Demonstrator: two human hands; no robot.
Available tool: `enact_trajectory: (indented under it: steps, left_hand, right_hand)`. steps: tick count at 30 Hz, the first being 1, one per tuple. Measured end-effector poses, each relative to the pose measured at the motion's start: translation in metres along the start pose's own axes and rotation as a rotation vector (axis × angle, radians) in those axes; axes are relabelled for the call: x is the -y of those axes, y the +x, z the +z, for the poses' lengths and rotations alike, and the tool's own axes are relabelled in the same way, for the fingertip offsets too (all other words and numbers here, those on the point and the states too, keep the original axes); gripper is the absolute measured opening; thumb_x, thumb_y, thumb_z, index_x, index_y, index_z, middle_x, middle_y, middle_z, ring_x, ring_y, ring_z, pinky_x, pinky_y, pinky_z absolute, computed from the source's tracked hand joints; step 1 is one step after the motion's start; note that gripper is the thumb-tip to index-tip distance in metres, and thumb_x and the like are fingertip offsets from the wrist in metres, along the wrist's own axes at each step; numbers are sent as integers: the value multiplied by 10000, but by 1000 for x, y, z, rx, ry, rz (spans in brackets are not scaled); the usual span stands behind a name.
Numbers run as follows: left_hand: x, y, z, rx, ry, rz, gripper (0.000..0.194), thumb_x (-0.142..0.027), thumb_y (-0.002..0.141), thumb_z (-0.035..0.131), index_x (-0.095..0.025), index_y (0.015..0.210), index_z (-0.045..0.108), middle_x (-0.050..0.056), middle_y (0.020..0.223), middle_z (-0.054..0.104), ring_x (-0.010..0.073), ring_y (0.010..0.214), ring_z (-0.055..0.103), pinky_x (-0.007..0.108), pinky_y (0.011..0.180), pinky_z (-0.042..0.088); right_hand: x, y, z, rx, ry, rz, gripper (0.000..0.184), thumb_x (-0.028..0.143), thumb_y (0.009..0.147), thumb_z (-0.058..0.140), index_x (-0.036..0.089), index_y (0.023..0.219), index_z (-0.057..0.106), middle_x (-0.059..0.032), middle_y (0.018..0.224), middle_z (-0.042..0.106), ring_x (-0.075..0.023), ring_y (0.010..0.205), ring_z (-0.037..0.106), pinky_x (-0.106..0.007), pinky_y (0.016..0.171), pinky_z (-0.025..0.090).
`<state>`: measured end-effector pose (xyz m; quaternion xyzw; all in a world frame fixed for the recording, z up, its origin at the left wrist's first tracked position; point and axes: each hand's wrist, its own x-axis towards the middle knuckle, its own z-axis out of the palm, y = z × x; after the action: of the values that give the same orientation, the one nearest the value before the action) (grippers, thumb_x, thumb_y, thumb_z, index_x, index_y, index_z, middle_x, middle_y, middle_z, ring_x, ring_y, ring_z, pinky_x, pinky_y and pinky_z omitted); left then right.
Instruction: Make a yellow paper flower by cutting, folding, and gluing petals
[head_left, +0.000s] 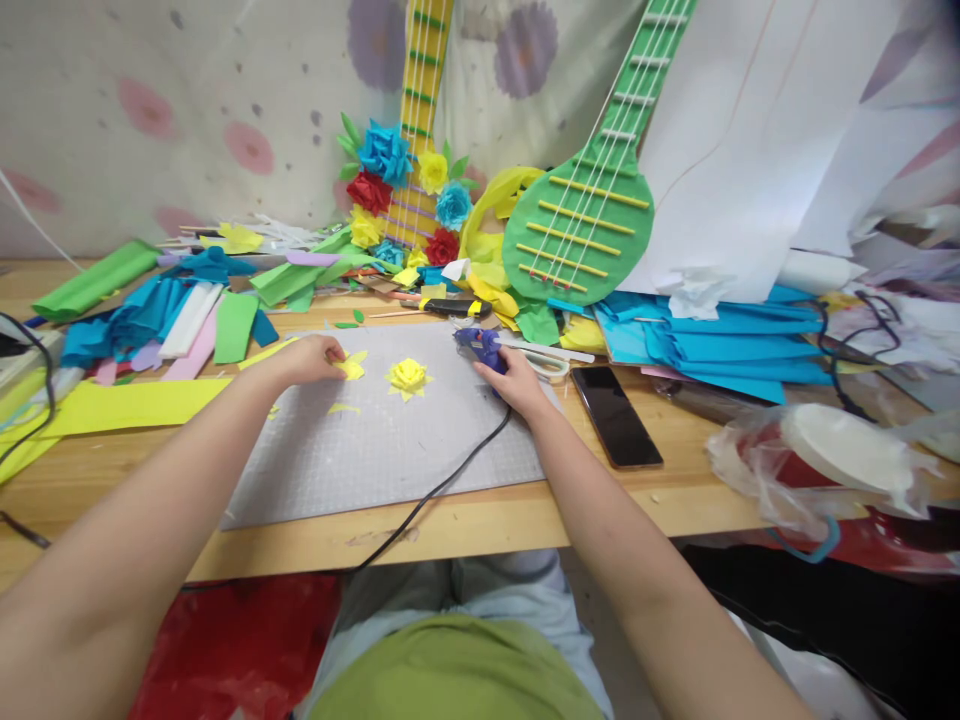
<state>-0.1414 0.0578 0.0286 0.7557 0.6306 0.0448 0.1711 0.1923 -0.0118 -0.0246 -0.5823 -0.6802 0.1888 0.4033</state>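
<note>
My left hand (313, 358) rests on the grey cutting mat (375, 460), its fingers pinched on a small yellow paper piece (351, 368). A folded yellow paper flower (408, 377) lies on the mat just right of that piece. My right hand (514, 382) is wrapped round the handle of a blue glue gun (478, 346) at the mat's far right edge; its black cord (442, 485) trails back over the mat toward me. A small yellow paper scrap (343, 408) lies in front of the left hand.
A black phone (616, 415) lies right of the mat. Scissors (547, 360) sit beside the glue gun. Coloured paper strips (187, 320) pile at left, blue paper sheets (720, 335) at right. Two paper guitars (585, 220) and paper flowers (386, 155) lean at the back. A bagged tape roll (832, 455) sits far right.
</note>
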Motion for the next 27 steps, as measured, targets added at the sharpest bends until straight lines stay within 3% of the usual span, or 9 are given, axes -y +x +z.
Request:
enact_trajectory:
  steps: [5, 11, 17, 22, 27]
  left_hand:
    - [-3, -3, -2, 40, 107, -65, 366, -437, 465, 632, -201, 742, 599, 42, 769, 643, 199, 694, 573, 244, 572, 360]
    - [-9, -11, -8, 93, 205, -22, 336, -470, 542, 553, -190, 727, 570, 15, 724, 619, 169, 675, 544, 235, 558, 326]
    - [-8, -15, -14, 144, 95, -17, 412, -513, 502, 563, -179, 740, 594, 20, 719, 612, 175, 690, 542, 238, 572, 339]
    - [-10, -21, -18, 239, -65, 4, 573, -516, 487, 578, -202, 964, 621, 1, 743, 610, 176, 722, 549, 242, 615, 373]
    - [-7, -21, -23, 327, -26, -1, 580, -513, 467, 597, -209, 960, 628, 14, 774, 619, 188, 759, 567, 246, 639, 392]
  right_hand:
    - [1, 0, 0, -1, 4, 0, 405, 439, 727, 552, 155, 1011, 605, -88, 941, 636, -231, 866, 550, -365, 798, 416]
    - [1, 0, 0, -1, 6, -6, 394, 433, 727, 554, 144, 989, 609, -96, 929, 634, -231, 854, 552, -366, 788, 421]
    - [0, 1, -1, 1, -30, -4, 356, 449, 723, 546, 159, 917, 617, -84, 860, 625, -234, 813, 544, -376, 757, 426]
    - [0, 0, -1, 17, -38, 1, 368, 449, 727, 541, 151, 931, 611, -89, 866, 621, -230, 810, 542, -368, 748, 428]
    - [-2, 0, 1, 10, -24, -1, 390, 443, 726, 548, 149, 977, 605, -94, 906, 626, -234, 842, 549, -371, 773, 425]
